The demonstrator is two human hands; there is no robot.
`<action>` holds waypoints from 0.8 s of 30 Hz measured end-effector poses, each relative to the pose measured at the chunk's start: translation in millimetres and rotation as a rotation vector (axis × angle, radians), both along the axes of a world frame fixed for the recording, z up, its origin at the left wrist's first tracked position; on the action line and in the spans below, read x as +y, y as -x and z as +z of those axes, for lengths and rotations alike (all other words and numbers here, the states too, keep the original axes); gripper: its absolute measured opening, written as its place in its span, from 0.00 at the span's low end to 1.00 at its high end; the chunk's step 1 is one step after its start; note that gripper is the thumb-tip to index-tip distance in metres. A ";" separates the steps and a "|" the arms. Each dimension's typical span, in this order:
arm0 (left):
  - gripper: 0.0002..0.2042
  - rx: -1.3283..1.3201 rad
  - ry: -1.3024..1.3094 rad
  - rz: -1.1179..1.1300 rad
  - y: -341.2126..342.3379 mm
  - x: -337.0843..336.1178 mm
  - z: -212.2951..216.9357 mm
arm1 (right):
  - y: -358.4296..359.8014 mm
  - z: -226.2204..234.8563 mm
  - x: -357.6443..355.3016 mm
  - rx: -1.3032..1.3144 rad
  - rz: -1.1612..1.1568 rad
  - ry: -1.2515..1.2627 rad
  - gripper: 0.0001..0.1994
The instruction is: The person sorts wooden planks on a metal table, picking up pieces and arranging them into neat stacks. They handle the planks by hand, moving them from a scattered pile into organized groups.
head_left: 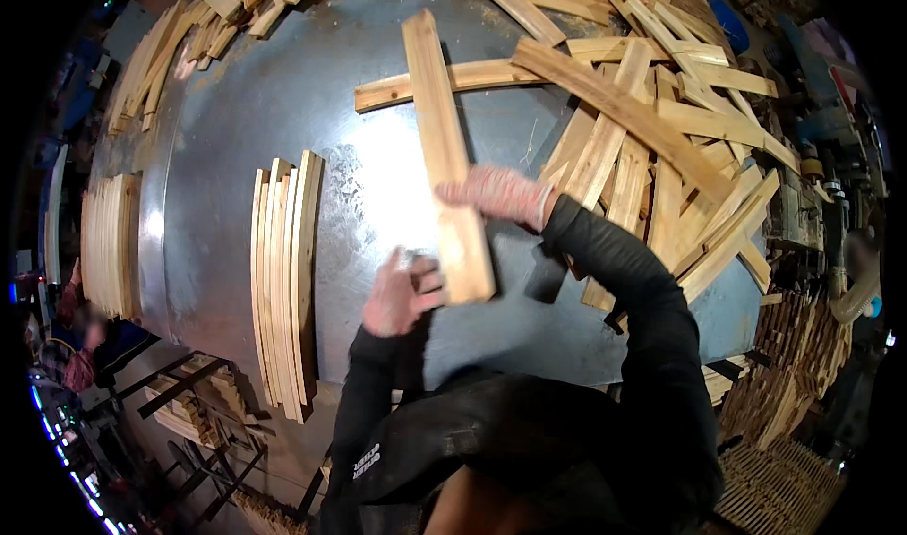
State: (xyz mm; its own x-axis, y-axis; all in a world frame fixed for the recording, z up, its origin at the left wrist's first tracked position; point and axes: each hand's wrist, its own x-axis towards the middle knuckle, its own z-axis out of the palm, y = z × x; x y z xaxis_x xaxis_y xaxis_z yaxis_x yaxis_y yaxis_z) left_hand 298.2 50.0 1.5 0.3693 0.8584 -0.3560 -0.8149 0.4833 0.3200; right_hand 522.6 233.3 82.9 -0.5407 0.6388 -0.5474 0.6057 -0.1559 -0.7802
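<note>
My right hand (499, 195), in a pale reddish knitted glove, grips a long wooden board (442, 129) across its middle, thumb on the upper face. The board's near end points toward my body, and its far end crosses over another plank (383, 93). Beside the near end's left edge is my left hand (399, 294), slightly blurred, with thumb and bent fingers apart. Its fingertips are close to the board; whether they touch it I cannot tell. To the left, a row of narrow boards (282, 289) lies side by side on the metal table (213, 223).
A loose heap of planks (619, 171) covers the table's right side. More pieces (156, 62) lie at the far left, and a neat stack (109, 247) stands at the left edge. Another person's hand (93, 332) shows at the left. Stacked wood (803, 365) stands lower right.
</note>
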 end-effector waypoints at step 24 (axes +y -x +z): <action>0.29 2.327 -0.071 0.067 103.3 -169.9 -38.6 | -35.9 -25.8 96.6 0.007 0.021 -0.070 0.24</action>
State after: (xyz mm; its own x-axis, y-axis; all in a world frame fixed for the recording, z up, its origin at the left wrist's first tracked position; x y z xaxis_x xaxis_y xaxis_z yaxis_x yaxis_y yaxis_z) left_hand 194.9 -119.9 -37.1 -0.4855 0.8734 0.0373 0.8065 0.4310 0.4047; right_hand 558.5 329.8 57.1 -0.5581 0.6638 -0.4980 0.6026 -0.0884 -0.7931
